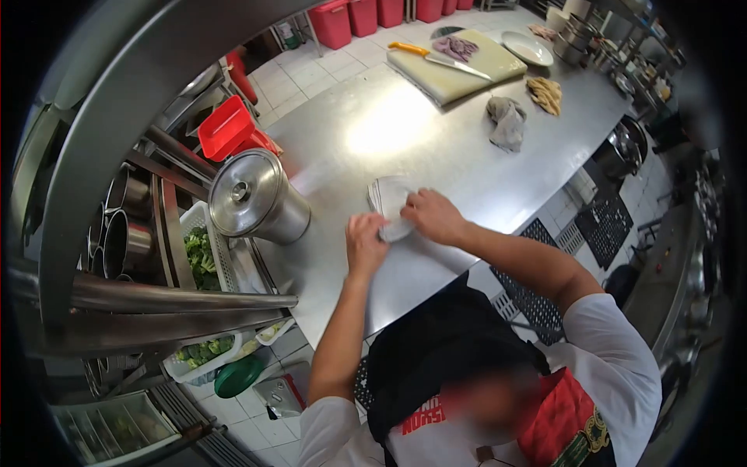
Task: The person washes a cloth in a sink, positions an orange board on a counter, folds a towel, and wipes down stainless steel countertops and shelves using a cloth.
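Observation:
A small pile of thin, whitish, see-through sheets point(393, 194), which look like plastic bags, lies on the steel table. My left hand point(366, 240) grips the near left edge of the pile, fingers closed on it. At the right side my right hand point(430, 213) has its fingers bent together on the sheets. Its fingertips are partly hidden, so I cannot make out whether it pinches one sheet or several.
A lidded steel pot point(261, 198) stands left of my hands, near red trays point(226, 128). Farther off on the steel table point(327, 156) are a cutting board point(467, 62) with a yellow-handled knife point(440, 61), a white plate point(527, 48), a grey cloth point(507, 124) and a yellowish cloth point(545, 95).

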The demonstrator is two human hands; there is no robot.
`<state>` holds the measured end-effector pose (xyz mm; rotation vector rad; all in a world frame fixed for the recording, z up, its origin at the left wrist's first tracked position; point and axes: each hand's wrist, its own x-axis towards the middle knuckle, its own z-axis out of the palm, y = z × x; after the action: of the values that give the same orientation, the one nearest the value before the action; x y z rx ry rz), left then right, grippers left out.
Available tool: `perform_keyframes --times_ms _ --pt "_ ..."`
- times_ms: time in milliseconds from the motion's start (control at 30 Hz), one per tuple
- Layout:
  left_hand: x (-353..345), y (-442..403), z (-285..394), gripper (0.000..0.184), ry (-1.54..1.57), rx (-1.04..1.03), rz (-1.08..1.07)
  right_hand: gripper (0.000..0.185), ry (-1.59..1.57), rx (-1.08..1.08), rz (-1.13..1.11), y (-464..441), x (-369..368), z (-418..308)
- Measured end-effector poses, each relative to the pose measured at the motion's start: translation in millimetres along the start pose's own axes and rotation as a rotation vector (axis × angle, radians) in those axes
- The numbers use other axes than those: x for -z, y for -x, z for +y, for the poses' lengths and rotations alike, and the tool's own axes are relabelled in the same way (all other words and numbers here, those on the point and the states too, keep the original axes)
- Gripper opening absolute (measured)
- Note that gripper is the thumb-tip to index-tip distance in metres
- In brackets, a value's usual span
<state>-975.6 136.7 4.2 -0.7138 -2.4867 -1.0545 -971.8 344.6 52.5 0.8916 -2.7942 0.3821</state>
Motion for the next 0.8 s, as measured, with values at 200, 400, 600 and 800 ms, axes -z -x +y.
perform_keyframes --times_ms 200,400,600,800 --pt "28 92 48 0.035 0.127 0.003 -0.193 0.031 -0.260 0.026 -0.145 84 7 -49" --pt "27 93 56 0.034 0.330 0.320 -0.232 0.031 -0.789 -0.055 -0.202 69 3 -21" --pt "3 84 42 0.028 0.421 0.777 -0.010 0.025 -1.176 -0.508 -0.120 40 -28 -16" --pt "-6 67 42 0.040 0.012 0.910 0.060 0.037 -0.666 -0.881 0.163 24 -54 -47"
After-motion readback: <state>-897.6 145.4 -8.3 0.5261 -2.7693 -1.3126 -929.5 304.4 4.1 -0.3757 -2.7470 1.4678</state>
